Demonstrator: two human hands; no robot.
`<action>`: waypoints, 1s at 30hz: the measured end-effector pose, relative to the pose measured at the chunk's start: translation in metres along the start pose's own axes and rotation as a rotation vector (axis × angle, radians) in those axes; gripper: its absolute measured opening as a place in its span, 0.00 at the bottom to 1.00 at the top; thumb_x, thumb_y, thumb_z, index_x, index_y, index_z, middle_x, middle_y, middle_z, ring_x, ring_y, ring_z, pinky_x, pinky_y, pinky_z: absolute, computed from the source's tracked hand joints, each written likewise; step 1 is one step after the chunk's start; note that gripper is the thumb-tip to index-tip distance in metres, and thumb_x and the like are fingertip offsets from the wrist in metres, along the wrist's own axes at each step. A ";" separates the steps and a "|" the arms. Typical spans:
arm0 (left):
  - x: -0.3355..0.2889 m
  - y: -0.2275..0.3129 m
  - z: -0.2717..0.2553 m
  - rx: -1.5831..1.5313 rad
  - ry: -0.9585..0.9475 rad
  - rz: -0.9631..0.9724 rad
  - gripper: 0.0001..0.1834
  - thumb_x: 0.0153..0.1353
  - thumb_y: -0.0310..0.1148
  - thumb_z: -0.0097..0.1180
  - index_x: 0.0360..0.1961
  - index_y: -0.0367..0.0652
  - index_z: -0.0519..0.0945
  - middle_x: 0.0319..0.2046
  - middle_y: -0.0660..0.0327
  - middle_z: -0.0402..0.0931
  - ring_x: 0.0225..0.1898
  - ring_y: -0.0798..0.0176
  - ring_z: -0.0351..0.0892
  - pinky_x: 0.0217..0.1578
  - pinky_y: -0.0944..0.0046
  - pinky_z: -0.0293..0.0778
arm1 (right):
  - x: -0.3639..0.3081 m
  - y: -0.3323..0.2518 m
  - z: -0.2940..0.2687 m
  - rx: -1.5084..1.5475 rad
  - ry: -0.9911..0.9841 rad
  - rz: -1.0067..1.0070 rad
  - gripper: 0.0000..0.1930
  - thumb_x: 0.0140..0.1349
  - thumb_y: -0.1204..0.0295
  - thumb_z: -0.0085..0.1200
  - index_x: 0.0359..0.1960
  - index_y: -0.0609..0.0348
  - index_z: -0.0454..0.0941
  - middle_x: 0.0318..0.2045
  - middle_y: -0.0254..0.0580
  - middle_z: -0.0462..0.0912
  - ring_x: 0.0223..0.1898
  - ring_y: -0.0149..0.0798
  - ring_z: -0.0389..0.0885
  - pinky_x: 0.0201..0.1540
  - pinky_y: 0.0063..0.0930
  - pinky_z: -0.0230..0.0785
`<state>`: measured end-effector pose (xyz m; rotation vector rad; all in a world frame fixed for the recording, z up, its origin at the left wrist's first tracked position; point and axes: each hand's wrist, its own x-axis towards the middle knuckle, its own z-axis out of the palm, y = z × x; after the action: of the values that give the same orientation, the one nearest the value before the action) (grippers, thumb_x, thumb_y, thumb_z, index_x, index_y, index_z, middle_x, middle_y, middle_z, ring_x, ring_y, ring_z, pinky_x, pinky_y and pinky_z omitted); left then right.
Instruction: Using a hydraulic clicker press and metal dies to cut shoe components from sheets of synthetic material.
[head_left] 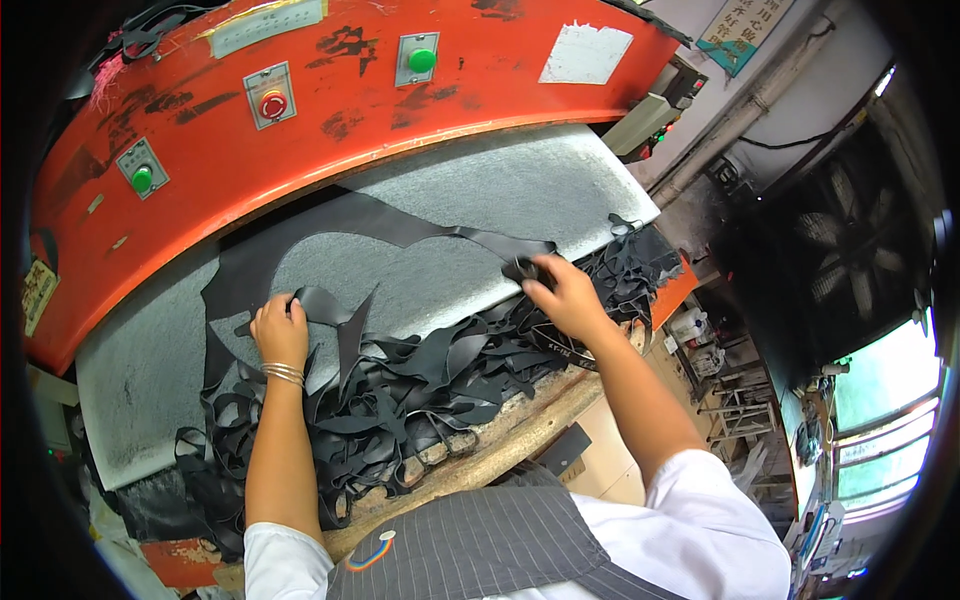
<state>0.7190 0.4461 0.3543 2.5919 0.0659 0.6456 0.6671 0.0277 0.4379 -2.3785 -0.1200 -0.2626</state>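
Note:
A black leather-like sheet [355, 217] with large curved cut-outs lies across the grey-white pad [460, 195] of an orange machine. My left hand [280, 332] is closed on a strip of this sheet on the left of the pad, beside a curled flap. Near the pad's front right edge my right hand [565, 297] is closed, with thumb and fingers pinched at a small dark piece [520, 268] by the sheet's right end. Whether that piece is part of the sheet I cannot tell. Tangled black scraps [415, 375] heap along the pad's front edge, below both hands.
The machine's orange beam [340, 75] spans the far side, carrying two green buttons [422, 61] and a red one [272, 105]. A worn wooden ledge [450, 465] runs between the scraps and my apron. A large dark fan [840, 235] stands at the right.

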 end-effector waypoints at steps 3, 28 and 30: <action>-0.003 -0.005 0.010 0.046 0.073 0.029 0.11 0.59 0.36 0.56 0.39 0.42 0.81 0.35 0.54 0.81 0.41 0.49 0.77 0.45 0.49 0.67 | 0.051 0.040 0.036 -0.128 0.122 0.044 0.21 0.56 0.65 0.58 0.49 0.65 0.76 0.45 0.59 0.79 0.49 0.58 0.77 0.54 0.42 0.68; -0.008 0.000 -0.026 0.511 0.052 0.203 0.15 0.58 0.33 0.56 0.47 0.52 0.82 0.56 0.68 0.75 0.64 0.54 0.64 0.62 0.38 0.49 | 0.047 0.091 0.077 0.025 0.217 -0.001 0.30 0.43 0.57 0.69 0.54 0.32 0.81 0.45 0.41 0.78 0.51 0.43 0.71 0.58 0.36 0.59; -0.011 0.000 -0.029 0.505 0.025 0.130 0.15 0.60 0.36 0.54 0.48 0.53 0.83 0.53 0.68 0.77 0.63 0.57 0.65 0.63 0.37 0.47 | 0.046 0.091 0.076 0.002 0.225 -0.025 0.30 0.42 0.57 0.69 0.53 0.33 0.81 0.44 0.41 0.78 0.51 0.44 0.72 0.58 0.37 0.61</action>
<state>0.6962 0.4564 0.3721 3.0929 0.0763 0.7913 0.7386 0.0139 0.3338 -2.3286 -0.0435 -0.5383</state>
